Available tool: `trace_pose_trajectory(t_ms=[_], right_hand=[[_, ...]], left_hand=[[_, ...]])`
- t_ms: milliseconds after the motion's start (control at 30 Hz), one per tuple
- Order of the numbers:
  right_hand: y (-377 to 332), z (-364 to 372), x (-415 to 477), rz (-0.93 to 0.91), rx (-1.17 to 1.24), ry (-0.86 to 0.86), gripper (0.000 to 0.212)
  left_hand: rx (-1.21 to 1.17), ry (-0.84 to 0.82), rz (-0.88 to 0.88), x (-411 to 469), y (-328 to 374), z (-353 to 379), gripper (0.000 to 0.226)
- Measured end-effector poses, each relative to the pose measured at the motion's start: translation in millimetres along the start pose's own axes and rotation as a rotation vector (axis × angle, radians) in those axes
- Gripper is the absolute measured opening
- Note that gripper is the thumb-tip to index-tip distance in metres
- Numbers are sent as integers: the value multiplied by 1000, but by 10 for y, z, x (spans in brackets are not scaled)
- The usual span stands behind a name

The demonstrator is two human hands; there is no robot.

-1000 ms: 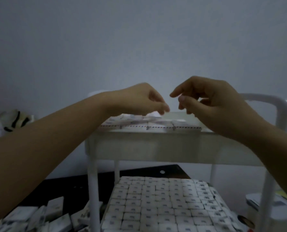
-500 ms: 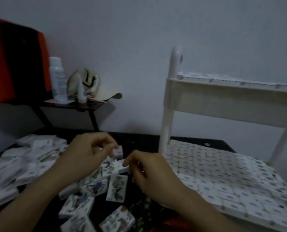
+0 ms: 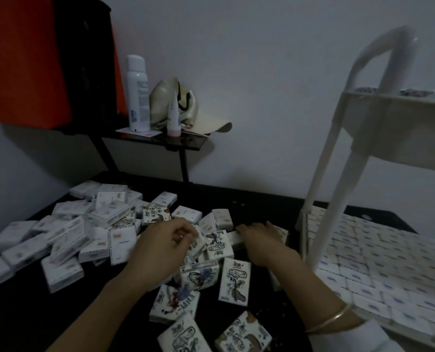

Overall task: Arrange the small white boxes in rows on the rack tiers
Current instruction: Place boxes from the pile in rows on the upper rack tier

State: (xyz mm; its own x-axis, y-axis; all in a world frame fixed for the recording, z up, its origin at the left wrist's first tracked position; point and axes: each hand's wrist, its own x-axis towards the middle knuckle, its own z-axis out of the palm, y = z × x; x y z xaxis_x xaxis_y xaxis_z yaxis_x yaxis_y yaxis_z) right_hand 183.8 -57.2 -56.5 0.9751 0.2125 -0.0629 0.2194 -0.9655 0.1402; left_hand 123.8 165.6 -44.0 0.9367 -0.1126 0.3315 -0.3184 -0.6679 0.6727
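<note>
On a matte black table (image 3: 20,326), small white boxes (image 3: 104,235), flat cardboard rectangles, some ink-printed, heap from its left edge toward the tubular white rack (image 3: 401,123) at its right edge; mid-heap the left hand (image 3: 164,246), fingers curled, pinches one, while the right hand (image 3: 260,241) lies palm-down over another, grip unclear.

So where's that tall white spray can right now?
The tall white spray can stands at upper left of the head view on the small black side table, by the wall, between the large red object and the cream cap.
</note>
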Motion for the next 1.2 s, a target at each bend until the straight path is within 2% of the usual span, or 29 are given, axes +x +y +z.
trace_pose_trajectory(t_ms=[200, 367, 400, 500, 567, 667, 800, 933, 1067, 1200], right_hand=[[90, 74, 75, -8, 75, 113, 45], [66, 31, 102, -5, 49, 67, 48], [57, 18, 97, -6, 46, 71, 48], [50, -26, 55, -16, 85, 125, 46], [53, -83, -4, -35, 126, 172, 43], [54, -214, -108, -64, 259, 209, 49], [61, -359, -220, -90, 450, 298, 57], [91, -475, -358, -108, 693, 433, 56], [41, -690, -605, -234, 1180, 327, 46], [24, -953, -952, -249, 1420, 242, 38]], left_hand=[[35, -5, 53, 194, 51, 78, 18], [137, -15, 123, 658, 180, 156, 20], [211, -64, 122, 812, 161, 178, 27], [436, -407, 50, 1198, 51, 239, 57], [505, -575, 45, 1325, -5, 276, 62], [524, -674, 80, 1370, -33, 301, 59], [443, -600, 102, 1388, -116, 271, 44], [138, -501, 54, 1352, -162, 199, 27], [-200, -377, -26, 1188, -69, 10, 22], [-503, -278, -43, 861, 171, -222, 24]])
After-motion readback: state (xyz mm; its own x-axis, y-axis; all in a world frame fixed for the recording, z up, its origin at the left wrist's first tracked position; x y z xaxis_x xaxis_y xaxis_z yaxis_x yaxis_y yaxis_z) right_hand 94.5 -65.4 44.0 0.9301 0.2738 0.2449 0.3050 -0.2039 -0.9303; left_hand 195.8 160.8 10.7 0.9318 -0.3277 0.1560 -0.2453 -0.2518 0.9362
